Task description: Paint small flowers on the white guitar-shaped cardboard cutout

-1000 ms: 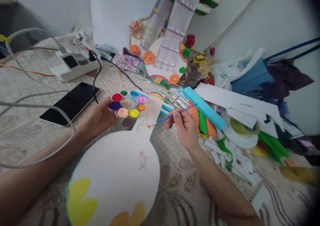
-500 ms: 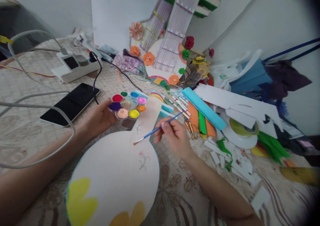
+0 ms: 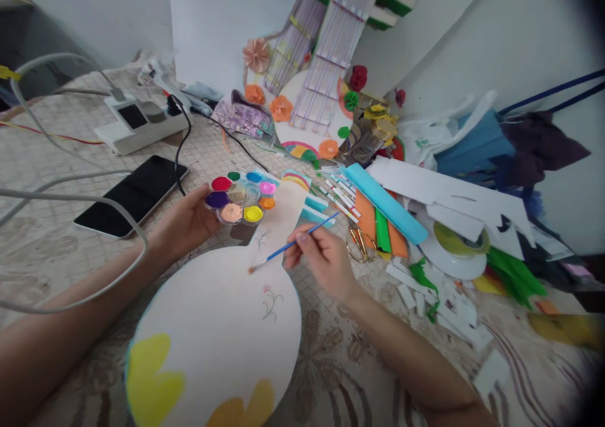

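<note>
My left hand grips the edge of a clear paint palette with several round wells of red, purple, peach, yellow, pink and other colours. Between the thumb and fingers of my right hand is a blue paintbrush. Its brown bristle tip hovers over or touches a white guitar-shaped cutout; I cannot tell which. Yellow and orange petal shapes are painted on the cutout's lower part. A small pink flower with a thin curling stem shows on its right side, and fine green lines mark its neck.
A phone and a white power strip with cables lie at left. Gold scissors, a turquoise paper roll, tape and white paper scraps cover the right. A decorated paper guitar leans at the back.
My right hand has shifted slightly left with the paintbrush, and the brush tip has moved a little left over the cutout. My left hand and the palette stay nearly still.
</note>
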A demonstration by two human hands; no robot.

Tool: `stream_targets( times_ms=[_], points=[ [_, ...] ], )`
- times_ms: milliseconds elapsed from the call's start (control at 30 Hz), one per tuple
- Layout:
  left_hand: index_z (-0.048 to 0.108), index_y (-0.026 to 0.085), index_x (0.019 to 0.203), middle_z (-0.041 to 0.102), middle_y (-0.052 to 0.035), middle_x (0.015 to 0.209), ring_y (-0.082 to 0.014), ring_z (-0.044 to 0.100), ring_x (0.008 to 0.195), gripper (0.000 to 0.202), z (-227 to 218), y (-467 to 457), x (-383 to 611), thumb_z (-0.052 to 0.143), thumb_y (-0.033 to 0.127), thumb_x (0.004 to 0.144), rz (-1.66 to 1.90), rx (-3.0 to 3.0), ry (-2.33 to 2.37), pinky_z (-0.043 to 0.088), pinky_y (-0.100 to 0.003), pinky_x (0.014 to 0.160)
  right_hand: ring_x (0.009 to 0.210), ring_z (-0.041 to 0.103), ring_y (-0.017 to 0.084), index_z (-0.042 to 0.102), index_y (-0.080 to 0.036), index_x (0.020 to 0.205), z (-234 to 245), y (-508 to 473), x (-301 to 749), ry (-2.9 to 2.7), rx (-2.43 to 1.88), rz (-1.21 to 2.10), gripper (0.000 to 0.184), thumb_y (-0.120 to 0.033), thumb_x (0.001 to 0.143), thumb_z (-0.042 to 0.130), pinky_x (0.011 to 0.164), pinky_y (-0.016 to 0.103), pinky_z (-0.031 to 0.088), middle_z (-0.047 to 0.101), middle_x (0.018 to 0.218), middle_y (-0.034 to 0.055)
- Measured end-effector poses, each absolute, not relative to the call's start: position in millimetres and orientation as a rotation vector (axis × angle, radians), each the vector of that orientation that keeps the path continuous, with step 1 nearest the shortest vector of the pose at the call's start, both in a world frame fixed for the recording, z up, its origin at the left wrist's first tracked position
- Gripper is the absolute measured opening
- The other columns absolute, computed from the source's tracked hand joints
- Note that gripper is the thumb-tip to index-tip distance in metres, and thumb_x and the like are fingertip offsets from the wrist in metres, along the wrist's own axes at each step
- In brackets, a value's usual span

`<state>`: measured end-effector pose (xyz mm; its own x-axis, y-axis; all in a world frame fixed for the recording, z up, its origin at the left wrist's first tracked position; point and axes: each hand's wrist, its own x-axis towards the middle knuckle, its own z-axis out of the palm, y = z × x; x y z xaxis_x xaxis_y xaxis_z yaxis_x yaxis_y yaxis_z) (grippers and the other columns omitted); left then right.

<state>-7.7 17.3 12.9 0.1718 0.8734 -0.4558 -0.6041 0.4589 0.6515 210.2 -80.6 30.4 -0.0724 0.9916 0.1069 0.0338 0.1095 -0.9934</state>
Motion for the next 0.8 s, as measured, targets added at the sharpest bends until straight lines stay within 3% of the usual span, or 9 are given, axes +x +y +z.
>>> stream_targets(
  times_ms=[133, 300, 500, 667, 800],
  points=[
    [0.064, 0.013, 0.085, 0.074, -0.0042, 0.073, -0.0141, 0.071, 0.065, 0.036, 13, 17, -7, 0.032, 0.020, 0.100, 1.081, 0.346, 0.901, 0.058, -0.023, 0.061, 0.052, 0.066, 0.011, 0.061, -0.019, 0.085, 33, -77, 214, -1.269, -1.180, 0.947, 0.026, -0.044, 0.092, 0.058, 0.051, 0.023, 0.057, 0.066, 0.065, -0.0015],
    [0.064, 0.014, 0.084, 0.074, -0.0027, 0.073, -0.0139, 0.071, 0.064, 0.036, 11, 19, -9, 0.032, 0.019, 0.100, 1.095, 0.332, 0.891, 0.058, -0.025, 0.060, 0.052, 0.068, 0.012, 0.061, -0.018, 0.087, 30, -83, 207, -1.350, -1.068, 1.252, 0.027, -0.043, 0.094, 0.055, 0.050, 0.023, 0.058, 0.067, 0.065, -0.0009],
    [0.064, 0.013, 0.084, 0.074, -0.0043, 0.072, -0.0142, 0.071, 0.064, 0.037, 13, 19, -9, 0.032, 0.019, 0.100, 1.087, 0.332, 0.896, 0.058, -0.024, 0.060, 0.052, 0.066, 0.010, 0.061, -0.018, 0.085, 31, -78, 211, -1.257, -1.154, 0.976, 0.024, -0.040, 0.093, 0.058, 0.051, 0.021, 0.056, 0.067, 0.066, -0.0014],
    [0.064, 0.013, 0.086, 0.074, -0.0034, 0.072, -0.0139, 0.071, 0.064, 0.037, 13, 18, -9, 0.031, 0.019, 0.100, 1.088, 0.337, 0.898, 0.058, -0.024, 0.059, 0.052, 0.069, 0.012, 0.062, -0.018, 0.087, 26, -83, 203, -1.309, -1.067, 1.256, 0.025, -0.041, 0.094, 0.056, 0.051, 0.024, 0.058, 0.068, 0.066, -0.0003],
    [0.064, 0.013, 0.084, 0.073, -0.0029, 0.071, -0.0138, 0.070, 0.064, 0.037, 13, 18, -8, 0.031, 0.019, 0.100, 1.092, 0.342, 0.885, 0.058, -0.025, 0.061, 0.051, 0.067, 0.010, 0.062, -0.018, 0.085, 29, -74, 216, -1.257, -1.179, 0.981, 0.022, -0.038, 0.093, 0.059, 0.051, 0.022, 0.056, 0.067, 0.065, -0.0013]
  ],
)
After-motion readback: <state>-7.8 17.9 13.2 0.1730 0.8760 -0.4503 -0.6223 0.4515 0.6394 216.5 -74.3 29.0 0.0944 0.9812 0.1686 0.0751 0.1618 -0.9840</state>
